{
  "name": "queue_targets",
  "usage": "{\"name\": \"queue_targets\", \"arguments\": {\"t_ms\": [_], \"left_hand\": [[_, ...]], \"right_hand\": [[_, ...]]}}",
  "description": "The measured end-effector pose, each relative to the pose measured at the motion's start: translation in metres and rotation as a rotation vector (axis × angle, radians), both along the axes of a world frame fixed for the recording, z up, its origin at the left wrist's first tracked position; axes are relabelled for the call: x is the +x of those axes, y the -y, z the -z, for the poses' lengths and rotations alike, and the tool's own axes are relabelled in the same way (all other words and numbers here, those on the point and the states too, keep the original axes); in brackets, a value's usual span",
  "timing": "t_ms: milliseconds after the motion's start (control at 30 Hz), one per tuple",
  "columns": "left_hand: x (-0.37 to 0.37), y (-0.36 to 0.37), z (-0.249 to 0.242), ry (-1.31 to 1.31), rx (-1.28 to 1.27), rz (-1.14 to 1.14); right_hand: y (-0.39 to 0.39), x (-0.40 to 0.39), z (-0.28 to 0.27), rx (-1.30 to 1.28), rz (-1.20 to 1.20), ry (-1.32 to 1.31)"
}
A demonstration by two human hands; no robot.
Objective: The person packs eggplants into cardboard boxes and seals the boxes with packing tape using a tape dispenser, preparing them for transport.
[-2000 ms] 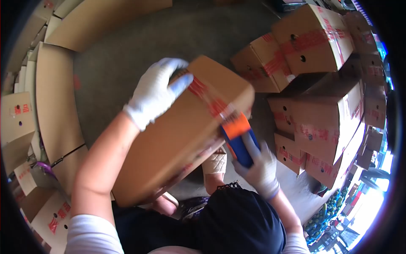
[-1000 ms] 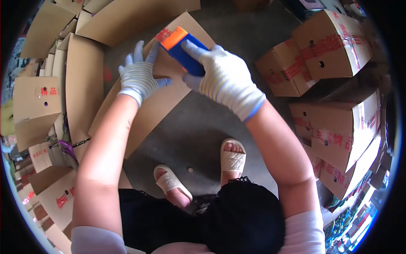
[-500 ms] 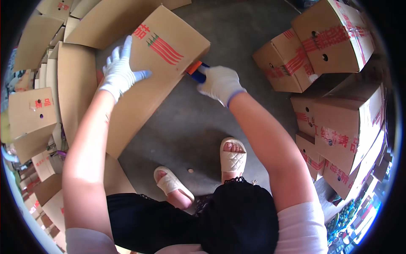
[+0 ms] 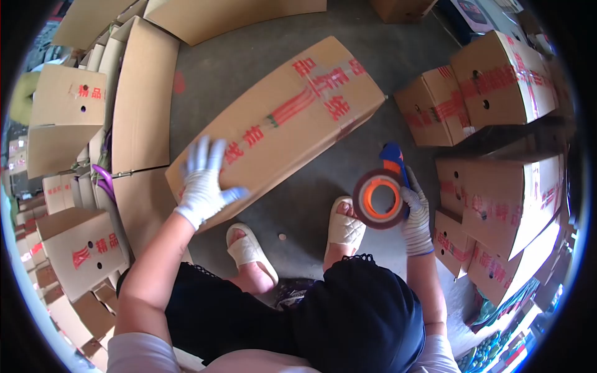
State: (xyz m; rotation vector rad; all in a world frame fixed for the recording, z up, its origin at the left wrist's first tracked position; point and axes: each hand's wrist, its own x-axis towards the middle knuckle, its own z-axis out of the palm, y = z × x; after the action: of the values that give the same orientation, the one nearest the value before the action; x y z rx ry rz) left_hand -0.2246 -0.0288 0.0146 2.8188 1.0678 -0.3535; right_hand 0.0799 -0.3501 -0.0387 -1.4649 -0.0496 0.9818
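Note:
A long brown cardboard box [image 4: 280, 143] with red print lies at a slant on the floor in front of me. My left hand [image 4: 206, 186], in a white knit glove, rests spread on the box's near left end, slightly blurred. Off the box's right side, my gloved right hand [image 4: 418, 214] grips a blue and orange tape dispenser [image 4: 392, 155]. Its roll of tape [image 4: 360, 205] faces the camera, above my right sandal. The palm side of the right hand is partly hidden behind the dispenser.
Printed boxes [image 4: 491, 180] are stacked on the right, with two more [image 4: 435, 105] farther up. Flattened or open cartons [image 4: 146, 99] stand along the left. A cardboard panel [image 4: 236, 15] lies at the top. My sandals [image 4: 249, 252] are on the grey floor.
The box has turned, and a different printed face is up. My right hand has drawn the tape dispenser away from the box, down and to the right. My left hand has moved lower.

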Motion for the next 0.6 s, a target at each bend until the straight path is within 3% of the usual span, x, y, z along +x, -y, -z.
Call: {"name": "queue_targets", "arguments": {"t_ms": [33, 100, 133, 167, 200, 300, 367, 467, 600], "left_hand": [[-0.024, -0.002, 0.013, -0.025, 0.063, -0.158], [-0.074, -0.02, 0.047, 0.258, 0.003, -0.635], [-0.07, -0.016, 0.04, 0.264, 0.008, -0.639], [-0.061, -0.013, 0.029, 0.387, -0.2, -0.77], [-0.055, -0.012, 0.021, 0.511, -0.415, -0.892], [-0.057, -0.006, 0.044, 0.47, -0.361, -0.66], [-0.027, 0.02, 0.022, 0.319, -0.374, -0.49], [0.018, 0.041, -0.007, 0.076, -0.246, -0.304], [0.023, 0.074, -0.005, 0.139, -0.101, -0.201]], "right_hand": [[-0.004, -0.011, -0.001, 0.145, 0.106, -0.071], [-0.024, -0.027, -0.007, 0.296, 0.207, -0.135], [-0.042, -0.032, -0.012, 0.375, 0.235, -0.13], [-0.058, -0.032, -0.015, 0.459, 0.262, -0.126], [-0.069, -0.028, -0.009, 0.368, 0.281, -0.029], [-0.111, 0.011, -0.016, 0.372, 0.306, 0.087], [-0.126, 0.041, -0.025, 0.22, 0.259, 0.299], [-0.122, 0.054, -0.076, 0.248, 0.155, 0.405], [-0.078, 0.051, -0.168, 0.197, -0.109, 0.575]]}}
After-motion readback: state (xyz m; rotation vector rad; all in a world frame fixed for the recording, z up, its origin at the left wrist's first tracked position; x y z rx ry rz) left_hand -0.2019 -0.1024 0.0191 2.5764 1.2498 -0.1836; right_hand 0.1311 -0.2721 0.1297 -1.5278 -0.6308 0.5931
